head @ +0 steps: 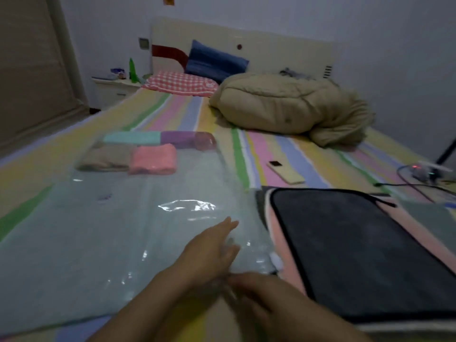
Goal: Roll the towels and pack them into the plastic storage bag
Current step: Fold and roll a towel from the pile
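A clear plastic storage bag (pixel 187 183) lies across a pale blue-green towel (pixel 74 243) spread flat on the striped bed. At the bag's far end sit rolled towels: teal (pixel 132 138), purple (pixel 177 138), pink (pixel 153 159) and beige (pixel 106 157). My left hand (pixel 209 250) rests flat with fingers stretched out on the bag's near right corner. My right hand (pixel 256 290) lies just below it, fingers pinching the bag's near edge; the view is blurred there.
A dark grey towel with black trim (pixel 357 243) lies on a pink towel (pixel 278 230) to the right. A phone (pixel 286 171), cables with a small lit device (pixel 424 172), a bundled beige duvet (pixel 291 107) and pillows (pixel 182 82) are farther back.
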Available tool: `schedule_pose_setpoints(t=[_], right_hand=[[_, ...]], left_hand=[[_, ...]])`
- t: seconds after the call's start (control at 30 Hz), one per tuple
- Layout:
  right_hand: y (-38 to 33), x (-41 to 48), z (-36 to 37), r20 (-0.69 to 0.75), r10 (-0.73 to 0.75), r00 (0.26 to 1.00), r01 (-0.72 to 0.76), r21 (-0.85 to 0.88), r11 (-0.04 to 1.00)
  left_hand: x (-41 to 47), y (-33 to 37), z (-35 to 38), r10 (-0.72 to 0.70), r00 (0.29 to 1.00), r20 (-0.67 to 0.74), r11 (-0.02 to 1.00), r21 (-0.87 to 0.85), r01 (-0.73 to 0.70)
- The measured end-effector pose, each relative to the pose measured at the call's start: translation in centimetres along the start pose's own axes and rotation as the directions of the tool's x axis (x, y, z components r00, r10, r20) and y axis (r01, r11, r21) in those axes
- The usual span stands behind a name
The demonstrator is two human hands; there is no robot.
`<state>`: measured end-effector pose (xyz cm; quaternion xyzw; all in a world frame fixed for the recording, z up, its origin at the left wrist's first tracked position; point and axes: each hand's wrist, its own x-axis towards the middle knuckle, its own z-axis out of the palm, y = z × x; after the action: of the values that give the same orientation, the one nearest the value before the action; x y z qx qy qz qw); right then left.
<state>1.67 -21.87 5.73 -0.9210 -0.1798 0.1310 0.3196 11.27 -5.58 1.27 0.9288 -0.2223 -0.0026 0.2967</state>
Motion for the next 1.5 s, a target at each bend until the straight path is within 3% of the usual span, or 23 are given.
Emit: schedule_pose_setpoints(t=[0.07, 0.1, 0.17, 0.23, 0.3, 0.37, 0.43, 0.53, 0.67, 0.87, 0.97, 1.13, 1.2, 1.3, 1.43, 1.5], right_hand=[[2.2, -2.5, -2.4, -0.055, 0.034, 0.998, -0.025, 0.159, 0.987], [3.8, -3.9, -3.5, -0.157, 0.071, 0.985, -0.034, 0.226, 0.973], [7.0, -6.4, -5.1, -0.302, 0.182, 0.936, -0.106, 0.251, 0.962], [9.5, -8.6, -6.2, -0.463, 0.165, 0.871, -0.154, 0.061, 0.986], [12.4, -10.4, -7.2, -0.593, 0.071, 0.802, -0.248, -0.222, 0.943], [14.5, -12.1, -8.1, -0.539, 0.082, 0.838, -0.308, -0.344, 0.887], [15.5, -13.3, -8.5, -0.445, 0.099, 0.890, -0.290, -0.384, 0.877], [15.9, -14.2, -8.9, -0.390, 0.038, 0.920, -0.230, -0.458, 0.859], [16.8, -14.3, -9.5, -0.451, -0.071, 0.890, -0.196, -0.517, 0.833], [18.3, -15.0, -10.4, -0.314, -0.178, 0.933, -0.063, -0.627, 0.776], [19.0, -14.7, -10.4, -0.376, -0.204, 0.904, -0.084, -0.624, 0.777], [19.7, -14.4, -11.7, -0.521, -0.210, 0.827, -0.175, -0.593, 0.786], [20.6, -14.4, -13.1, -0.494, -0.157, 0.855, -0.178, -0.565, 0.805], [22.8, -14.5, -16.6, -0.451, 0.007, 0.892, -0.201, -0.385, 0.901], [24.9, -13.1, -20.3, -0.501, 0.123, 0.857, -0.142, -0.002, 0.990], [25.5, -11.1, -21.3, -0.537, 0.155, 0.829, -0.137, 0.073, 0.988]], left_hand=[[-2.1, -0.2, 2.7, 0.029, 0.996, 0.087, 0.983, 0.177, -0.044], [-2.9, -0.4, 3.5, 0.038, 0.997, 0.070, 0.976, 0.213, -0.052], [-3.4, -0.4, 3.7, -0.067, 0.998, -0.005, 0.980, 0.189, 0.066], [-2.8, 0.5, 2.9, -0.207, 0.977, -0.054, 0.948, 0.236, 0.214], [-2.1, 2.8, 2.4, -0.225, 0.968, -0.112, 0.897, 0.364, 0.251], [-1.9, 5.6, 3.3, -0.121, 0.968, -0.221, 0.932, 0.309, 0.188], [-2.3, 9.2, 5.0, 0.099, 0.945, -0.310, 0.985, 0.166, -0.049], [-2.8, 13.9, 7.3, 0.361, 0.913, -0.190, 0.930, 0.144, -0.338], [-2.2, 15.6, 9.4, 0.364, 0.928, -0.080, 0.916, 0.210, -0.342], [-1.8, 16.0, 9.0, 0.403, 0.910, -0.100, 0.885, 0.295, -0.359], [-1.7, 16.2, 9.0, 0.432, 0.893, -0.124, 0.863, 0.343, -0.370], [-1.4, 16.4, 9.2, 0.363, 0.927, -0.096, 0.862, 0.412, -0.295], [-0.7, 16.2, 8.8, 0.278, 0.954, -0.117, 0.920, 0.318, -0.229], [1.1, 15.0, 7.0, 0.095, 0.988, -0.119, 0.995, -0.002, -0.096], [3.7, 13.8, 5.3, -0.121, 0.985, -0.126, 0.911, -0.409, 0.059], [5.3, 13.6, 5.4, -0.214, 0.963, -0.163, 0.829, -0.551, 0.091]])
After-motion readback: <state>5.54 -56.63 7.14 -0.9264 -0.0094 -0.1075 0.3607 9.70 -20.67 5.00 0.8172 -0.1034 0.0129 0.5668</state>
